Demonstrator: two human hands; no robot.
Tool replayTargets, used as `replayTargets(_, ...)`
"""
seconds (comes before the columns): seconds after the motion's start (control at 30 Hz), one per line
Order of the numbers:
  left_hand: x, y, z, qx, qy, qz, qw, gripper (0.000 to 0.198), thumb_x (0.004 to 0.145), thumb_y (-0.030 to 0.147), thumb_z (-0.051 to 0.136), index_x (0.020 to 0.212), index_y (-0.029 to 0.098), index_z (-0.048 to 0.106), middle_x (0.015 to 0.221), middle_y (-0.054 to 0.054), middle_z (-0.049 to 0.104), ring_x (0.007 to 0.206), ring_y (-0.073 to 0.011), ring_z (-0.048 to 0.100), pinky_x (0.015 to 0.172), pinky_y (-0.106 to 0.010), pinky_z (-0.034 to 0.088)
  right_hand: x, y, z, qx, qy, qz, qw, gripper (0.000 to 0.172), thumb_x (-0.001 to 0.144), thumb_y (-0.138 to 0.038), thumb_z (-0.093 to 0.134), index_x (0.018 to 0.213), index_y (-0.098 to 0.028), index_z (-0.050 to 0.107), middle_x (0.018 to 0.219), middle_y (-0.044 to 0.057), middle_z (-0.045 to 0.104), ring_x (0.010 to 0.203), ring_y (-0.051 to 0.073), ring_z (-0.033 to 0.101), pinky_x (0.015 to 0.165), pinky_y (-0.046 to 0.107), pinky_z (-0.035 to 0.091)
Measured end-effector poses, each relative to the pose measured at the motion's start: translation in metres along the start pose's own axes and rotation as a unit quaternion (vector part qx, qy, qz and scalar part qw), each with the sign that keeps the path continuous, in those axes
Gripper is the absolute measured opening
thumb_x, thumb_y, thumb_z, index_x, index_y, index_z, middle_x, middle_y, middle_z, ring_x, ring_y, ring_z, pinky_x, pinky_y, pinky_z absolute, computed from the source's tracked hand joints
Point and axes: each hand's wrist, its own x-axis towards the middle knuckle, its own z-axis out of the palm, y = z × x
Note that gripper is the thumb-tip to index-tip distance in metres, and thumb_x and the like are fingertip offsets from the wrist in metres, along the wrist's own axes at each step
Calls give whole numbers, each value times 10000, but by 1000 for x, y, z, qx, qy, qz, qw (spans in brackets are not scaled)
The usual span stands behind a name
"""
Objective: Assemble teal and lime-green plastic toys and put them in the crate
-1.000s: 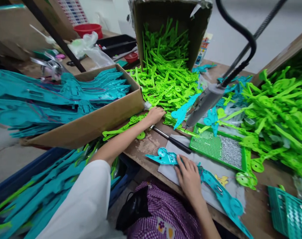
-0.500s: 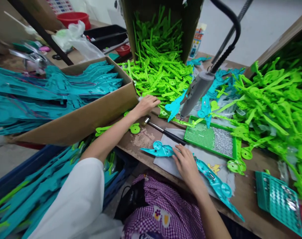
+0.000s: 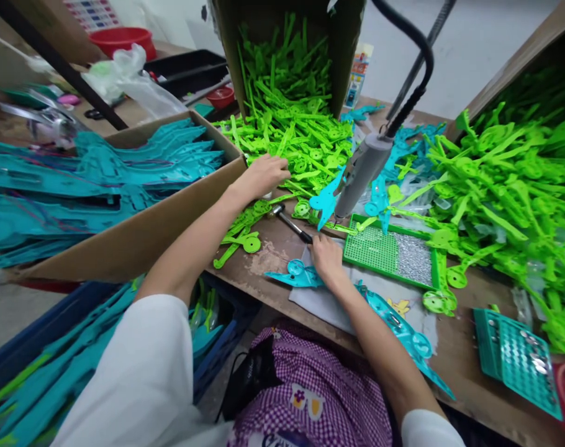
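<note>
My left hand (image 3: pixel 265 175) is at the near edge of a heap of bright green plastic pieces (image 3: pixel 305 139), fingers bent together and tips turned into the heap. Whatever those fingers may hold is hidden. My right hand (image 3: pixel 328 257) is closed round the black handle of a small hammer (image 3: pixel 289 223), which lies on the table with its metal head toward the heap. Under my right wrist, a long turquoise plastic part (image 3: pixel 397 323) rests on a grey cloth (image 3: pixel 320 302); its pointed end shows at the left. Loose green pieces (image 3: pixel 245 239) lie below my left forearm.
A grey electric screwdriver (image 3: pixel 364 174) hangs over the table beside a green tray (image 3: pixel 392 282) of small screws. At left stands a cardboard box (image 3: pixel 147 217) of turquoise parts. More green pieces (image 3: pixel 510 180) pile at right, behind teal trays (image 3: pixel 519 360) of metal bits.
My right hand has left the turquoise part and closed on the hammer handle. My left hand moved slightly farther into the green heap; more green pieces now lie below it.
</note>
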Motion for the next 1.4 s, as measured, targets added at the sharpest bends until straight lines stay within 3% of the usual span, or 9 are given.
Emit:
replayTargets(0.2,-30,17,-24,39,-3,-9,999,229,930,147,433,858,133,650,888,-72,605,941,-215,584,887,-396,389,36,10,-12,-3,-10,18,1000,280,956,-174,408,1095,-52,618,1060,193,630,993,231,607,794,315,450)
replayTargets(0.5,-69,36,-20,-125,-16,-257,958,302,851,437,591,938,156,658,797,-63,659,763,-212,619,685,-284,431,-29,-17,-22,98,-23,-104,990,285,979,-309,389,1008,-182,642,1072,92,640,1013,199,581,821,296,430)
replayTargets(0.6,-68,49,-13,-317,23,-327,890,371,805,500,617,852,135,659,719,-33,640,678,-161,578,640,-247,414,-10,-43,-23,101,-68,-88,989,243,932,-264,468,1052,-135,635,1129,132,631,1021,222,593,826,325,435)
replayTargets(0.8,-118,108,-24,-592,155,-432,662,443,707,542,705,881,149,596,681,7,614,615,-125,559,605,-227,427,10,-51,-27,141,-102,-84,981,192,887,-215,494,915,-155,674,1014,105,685,927,210,631,759,308,438)
replayTargets(0.93,-152,146,-26,-640,137,-470,592,413,713,519,713,865,172,549,666,7,631,614,-141,600,598,-236,446,-24,-3,-37,354,80,-36,931,171,871,-325,573,813,-180,642,846,34,672,781,153,609,705,268,435)
replayTargets(1.03,-146,156,-8,-638,113,-445,618,396,713,495,716,865,176,539,695,12,624,627,-137,604,584,-227,435,-59,31,-34,514,335,116,781,227,856,-410,593,851,-183,601,757,-7,620,665,128,568,649,263,444)
replayTargets(1.1,-130,156,11,-616,90,-430,654,379,726,487,702,858,175,532,656,31,590,576,-117,564,550,-216,397,-78,40,-23,533,390,172,731,238,864,-423,579,869,-185,573,775,-6,626,682,133,581,688,284,467)
replayTargets(1.27,-94,150,49,-522,12,-426,739,307,796,459,637,840,180,515,567,54,540,527,-124,523,523,-226,341,-95,24,18,431,176,58,883,272,944,-403,427,1008,-193,586,1115,104,681,1103,234,592,971,433,425)
replayTargets(1.4,-95,149,59,-527,-61,-429,731,297,836,463,600,839,192,479,540,67,528,491,-132,538,502,-229,348,-94,20,31,327,53,6,944,345,978,-373,311,1136,-178,548,1141,138,671,1050,265,623,922,455,461)
